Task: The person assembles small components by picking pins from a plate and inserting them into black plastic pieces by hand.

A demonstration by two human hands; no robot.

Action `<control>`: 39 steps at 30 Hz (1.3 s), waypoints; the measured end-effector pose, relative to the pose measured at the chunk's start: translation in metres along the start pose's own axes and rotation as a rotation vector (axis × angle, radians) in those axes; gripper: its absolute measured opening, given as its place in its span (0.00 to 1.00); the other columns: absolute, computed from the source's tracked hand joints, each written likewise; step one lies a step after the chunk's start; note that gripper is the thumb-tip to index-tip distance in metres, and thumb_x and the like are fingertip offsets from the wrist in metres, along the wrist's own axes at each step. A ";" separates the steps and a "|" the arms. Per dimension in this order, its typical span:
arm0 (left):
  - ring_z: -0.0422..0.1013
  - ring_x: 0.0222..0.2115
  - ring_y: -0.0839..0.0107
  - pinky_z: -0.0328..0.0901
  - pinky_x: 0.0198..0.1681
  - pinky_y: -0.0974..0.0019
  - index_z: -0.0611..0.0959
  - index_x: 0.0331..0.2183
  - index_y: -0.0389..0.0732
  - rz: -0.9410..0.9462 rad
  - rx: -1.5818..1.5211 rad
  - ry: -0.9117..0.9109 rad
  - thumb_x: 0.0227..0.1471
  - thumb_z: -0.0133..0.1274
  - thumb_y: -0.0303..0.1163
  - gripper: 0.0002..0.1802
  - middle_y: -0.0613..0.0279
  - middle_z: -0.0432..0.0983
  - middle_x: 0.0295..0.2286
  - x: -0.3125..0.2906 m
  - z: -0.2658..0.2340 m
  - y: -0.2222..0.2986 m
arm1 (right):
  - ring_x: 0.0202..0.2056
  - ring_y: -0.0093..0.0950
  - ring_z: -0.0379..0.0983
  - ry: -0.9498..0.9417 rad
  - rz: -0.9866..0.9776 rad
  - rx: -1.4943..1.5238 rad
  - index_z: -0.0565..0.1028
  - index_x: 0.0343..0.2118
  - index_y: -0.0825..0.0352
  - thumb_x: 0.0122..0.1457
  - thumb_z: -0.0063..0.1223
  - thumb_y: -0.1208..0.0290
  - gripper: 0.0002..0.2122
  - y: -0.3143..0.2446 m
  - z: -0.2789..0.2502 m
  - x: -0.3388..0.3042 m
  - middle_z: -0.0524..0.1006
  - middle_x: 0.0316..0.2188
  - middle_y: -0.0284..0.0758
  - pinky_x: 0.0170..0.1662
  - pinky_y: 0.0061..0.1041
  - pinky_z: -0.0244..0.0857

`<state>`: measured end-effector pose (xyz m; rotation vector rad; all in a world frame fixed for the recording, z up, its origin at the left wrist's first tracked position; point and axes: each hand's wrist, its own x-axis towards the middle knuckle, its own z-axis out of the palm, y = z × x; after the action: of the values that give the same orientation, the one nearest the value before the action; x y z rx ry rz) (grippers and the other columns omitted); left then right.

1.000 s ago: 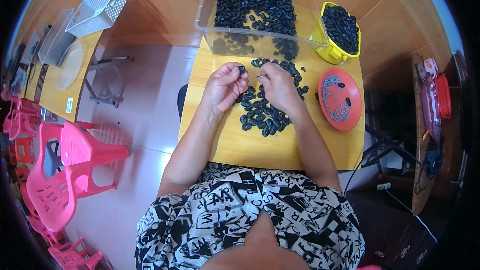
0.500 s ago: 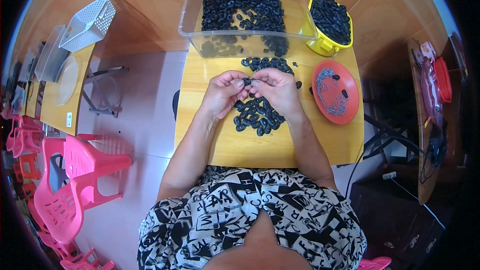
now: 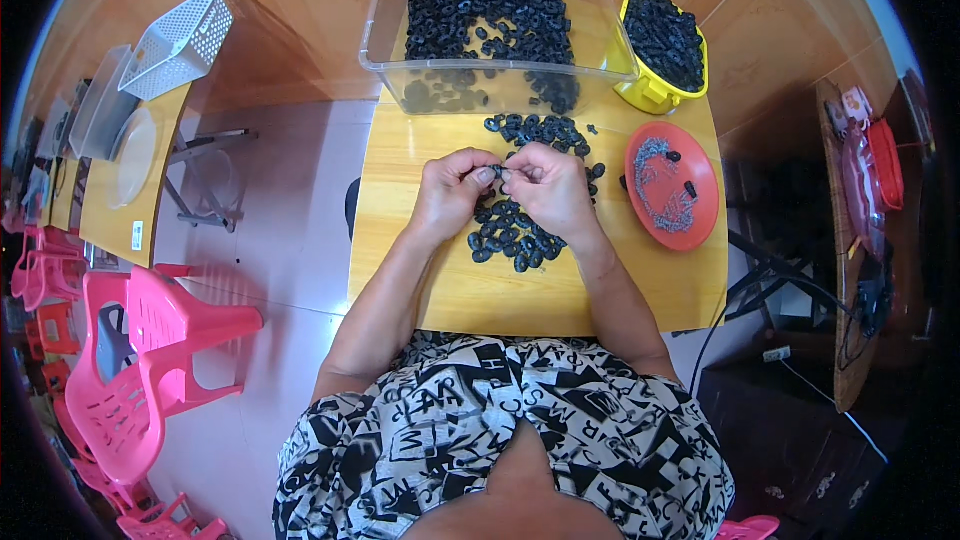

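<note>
Over the middle of the table, my left hand pinches a small black plastic part between thumb and forefinger. The fingertips of my right hand are closed at the other side of the same part; whether they also hold a tiny metal piece is too small to tell. Beneath my hands lies a pile of loose black oval parts, partly covered by my fingers. More such black parts lie just beyond them. To the right, an orange-red plate carries small silvery metal pieces and a couple of black parts.
A clear plastic bin with many black ring-like parts stands at the table's far side. Right of it is a yellow bucket full of black parts. Pink chairs and a side table with a white basket are at left.
My fingertips have drawn closer together around the small black part, which is now more hidden. The right hand has shifted slightly left and turned; the containers stay put.
</note>
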<state>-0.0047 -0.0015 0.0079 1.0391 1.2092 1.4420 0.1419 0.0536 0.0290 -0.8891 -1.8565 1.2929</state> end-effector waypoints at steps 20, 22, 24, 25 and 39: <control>0.66 0.21 0.82 0.63 0.24 0.77 0.80 0.32 0.34 -0.009 -0.090 -0.074 0.50 0.51 0.21 0.05 0.66 0.75 0.23 -0.004 0.007 -0.005 | 0.23 0.22 0.72 -0.261 0.261 0.377 0.71 0.28 0.72 0.51 0.53 0.84 0.04 -0.002 -0.024 0.007 0.74 0.21 0.36 0.26 0.18 0.69; 0.67 0.22 0.82 0.63 0.25 0.78 0.79 0.34 0.33 -0.032 -0.066 -0.069 0.51 0.50 0.21 0.07 0.65 0.75 0.24 -0.002 0.005 -0.003 | 0.23 0.22 0.73 -0.250 0.261 0.320 0.71 0.29 0.73 0.51 0.52 0.84 0.03 -0.002 -0.023 0.007 0.74 0.21 0.36 0.26 0.18 0.68; 0.67 0.21 0.81 0.63 0.25 0.78 0.79 0.34 0.33 -0.071 -0.081 -0.030 0.51 0.49 0.20 0.07 0.66 0.75 0.23 -0.001 0.008 0.001 | 0.23 0.21 0.72 -0.216 0.279 0.248 0.72 0.31 0.74 0.52 0.51 0.84 0.03 -0.007 -0.022 0.005 0.74 0.22 0.35 0.26 0.17 0.68; 0.68 0.24 0.81 0.63 0.28 0.78 0.78 0.39 0.33 -0.084 -0.073 -0.066 0.51 0.49 0.20 0.11 0.65 0.75 0.26 -0.001 0.006 -0.002 | 0.23 0.20 0.72 -0.198 0.290 0.202 0.72 0.31 0.73 0.52 0.51 0.84 0.03 -0.009 -0.023 0.004 0.74 0.22 0.35 0.26 0.17 0.68; 0.70 0.25 0.71 0.66 0.31 0.70 0.79 0.32 0.31 0.047 0.514 0.141 0.43 0.59 0.27 0.13 0.57 0.74 0.24 0.012 -0.021 -0.004 | 0.30 0.39 0.72 0.646 -0.079 -0.895 0.79 0.29 0.65 0.46 0.58 0.70 0.07 0.001 -0.198 0.074 0.75 0.27 0.43 0.37 0.34 0.66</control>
<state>-0.0265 0.0072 0.0017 1.3284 1.7238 1.2825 0.2694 0.2101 0.0908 -1.4394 -1.8498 0.0040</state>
